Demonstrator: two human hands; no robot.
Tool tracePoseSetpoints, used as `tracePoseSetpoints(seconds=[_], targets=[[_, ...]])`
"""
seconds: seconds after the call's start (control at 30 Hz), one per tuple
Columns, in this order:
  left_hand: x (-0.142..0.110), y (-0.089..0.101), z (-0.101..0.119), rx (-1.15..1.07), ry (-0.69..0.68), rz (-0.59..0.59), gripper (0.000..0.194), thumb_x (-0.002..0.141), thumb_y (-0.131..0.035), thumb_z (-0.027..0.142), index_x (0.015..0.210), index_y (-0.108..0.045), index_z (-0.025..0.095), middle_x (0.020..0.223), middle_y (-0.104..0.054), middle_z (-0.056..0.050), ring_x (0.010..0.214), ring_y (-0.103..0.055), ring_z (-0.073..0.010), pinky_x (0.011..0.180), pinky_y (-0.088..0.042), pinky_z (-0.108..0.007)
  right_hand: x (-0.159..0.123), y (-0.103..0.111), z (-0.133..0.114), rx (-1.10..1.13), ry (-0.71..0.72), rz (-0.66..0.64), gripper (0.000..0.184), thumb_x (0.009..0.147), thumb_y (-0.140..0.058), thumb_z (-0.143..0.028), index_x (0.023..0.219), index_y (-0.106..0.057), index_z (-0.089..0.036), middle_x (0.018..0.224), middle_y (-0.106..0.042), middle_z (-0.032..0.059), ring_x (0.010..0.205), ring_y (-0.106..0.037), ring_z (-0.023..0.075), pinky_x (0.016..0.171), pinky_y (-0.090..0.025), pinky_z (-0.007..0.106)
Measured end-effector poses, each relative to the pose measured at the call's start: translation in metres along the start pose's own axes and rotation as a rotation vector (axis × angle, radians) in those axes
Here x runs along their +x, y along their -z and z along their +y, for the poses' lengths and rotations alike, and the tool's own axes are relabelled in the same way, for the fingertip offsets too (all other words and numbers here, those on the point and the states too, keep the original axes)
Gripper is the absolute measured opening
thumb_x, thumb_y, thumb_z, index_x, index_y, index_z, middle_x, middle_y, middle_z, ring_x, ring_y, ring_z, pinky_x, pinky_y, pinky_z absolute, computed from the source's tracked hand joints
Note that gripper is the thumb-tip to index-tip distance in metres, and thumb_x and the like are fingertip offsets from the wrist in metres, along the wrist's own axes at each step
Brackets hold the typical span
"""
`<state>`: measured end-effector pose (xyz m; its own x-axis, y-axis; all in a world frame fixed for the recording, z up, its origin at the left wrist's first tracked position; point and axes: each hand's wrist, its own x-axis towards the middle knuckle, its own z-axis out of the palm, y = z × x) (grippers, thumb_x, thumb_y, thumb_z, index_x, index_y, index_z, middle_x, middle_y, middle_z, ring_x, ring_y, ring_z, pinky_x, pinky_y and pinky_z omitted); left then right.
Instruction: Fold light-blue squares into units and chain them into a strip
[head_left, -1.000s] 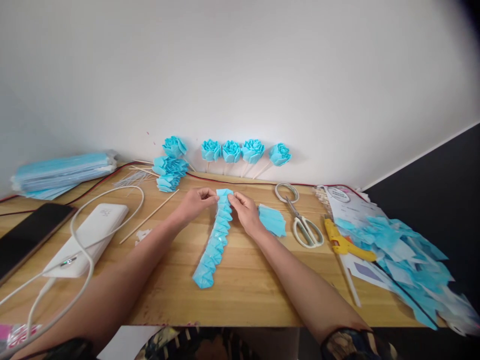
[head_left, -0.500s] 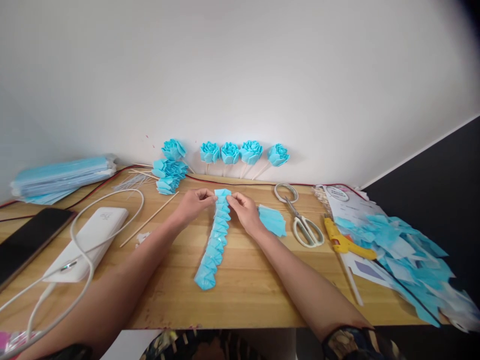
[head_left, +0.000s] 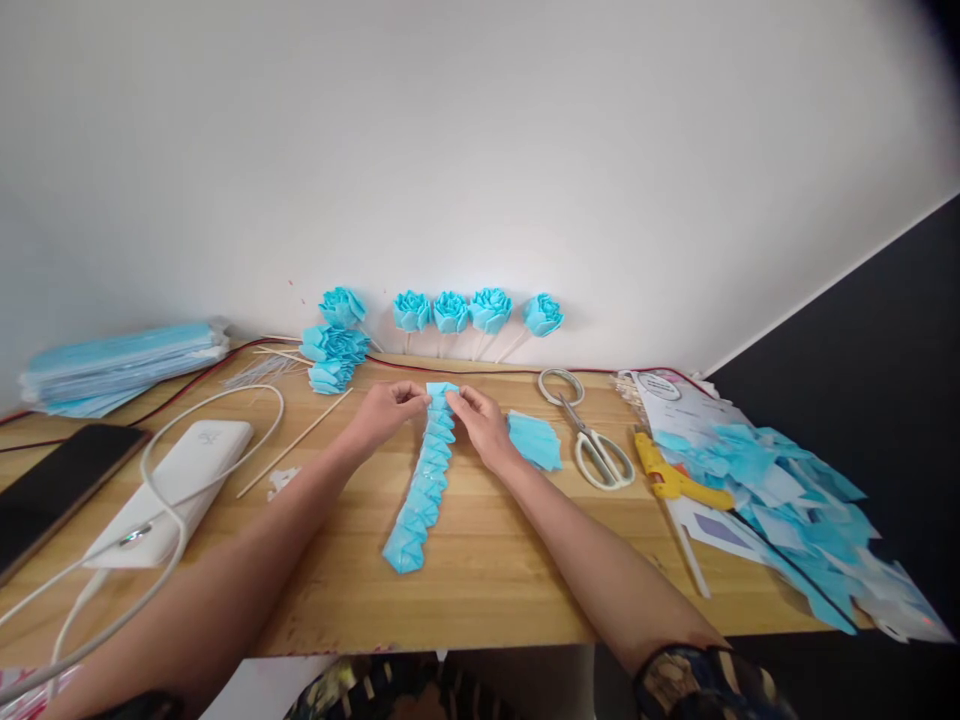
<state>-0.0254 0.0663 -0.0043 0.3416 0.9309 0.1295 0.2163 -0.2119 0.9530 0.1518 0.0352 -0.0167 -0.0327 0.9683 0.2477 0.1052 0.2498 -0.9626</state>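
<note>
In the head view, the left hand [head_left: 390,412] and right hand [head_left: 480,422] each pinch the far end of the folded blue strip [head_left: 421,490], which runs down the wooden table [head_left: 495,590] between the forearms. Blue squares [head_left: 534,441] lie just beside the right hand, near the scissors [head_left: 600,452].

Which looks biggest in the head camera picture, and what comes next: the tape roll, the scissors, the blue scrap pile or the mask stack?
1. Blue scrap pile
2. Mask stack
3. Scissors
4. Tape roll
</note>
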Motion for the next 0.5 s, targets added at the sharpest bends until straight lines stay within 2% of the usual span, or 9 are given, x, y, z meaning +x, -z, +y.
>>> tracePoseSetpoints(seconds=[0.13, 0.3, 0.5], targets=[[0.001, -0.0008, -0.0016, -0.015, -0.014, -0.022, 0.024, 0.075, -0.061, 0.037, 0.07, -0.062, 0.014, 0.064, -0.056, 0.002, 0.061, -0.047, -0.011, 0.059, -0.035, -0.023, 0.001, 0.0004, 0.0019, -0.05, -0.015, 0.017, 0.037, 0.084, -0.054, -0.048, 0.062, -0.048, -0.02, 0.059, -0.048, -0.0039, 0.059, -0.046, 0.0115, 0.058, -0.037, 0.023], [-0.0003, 0.0012, -0.0019, -0.024, 0.013, 0.026, 0.026, 0.074, -0.061, 0.039, 0.069, -0.061, 0.014, 0.062, -0.054, 0.002, 0.058, -0.046, -0.0104, 0.058, -0.034, -0.023, 0.0011, 0.0013, 0.0017, 0.045, -0.028, 0.013, 0.039, 0.088, -0.045, -0.052, 0.07, -0.056, -0.019, 0.069, -0.057, 0.0003, 0.067, -0.054, 0.0152, 0.064, -0.043, 0.026], [0.0041, 0.0034, -0.003, 0.062, 0.004, 0.043, 0.029, 0.076, -0.057, 0.041, 0.07, -0.063, 0.013, 0.06, -0.055, 0.002, 0.057, -0.047, -0.0111, 0.056, -0.036, -0.023, 0.0015, 0.0019, 0.0022, -0.045, -0.003, -0.039, 0.032, 0.083, -0.056, -0.045, 0.066, -0.052, -0.019, 0.062, -0.05, -0.0035, 0.06, -0.045, 0.0113, 0.06, -0.036, 0.023]])
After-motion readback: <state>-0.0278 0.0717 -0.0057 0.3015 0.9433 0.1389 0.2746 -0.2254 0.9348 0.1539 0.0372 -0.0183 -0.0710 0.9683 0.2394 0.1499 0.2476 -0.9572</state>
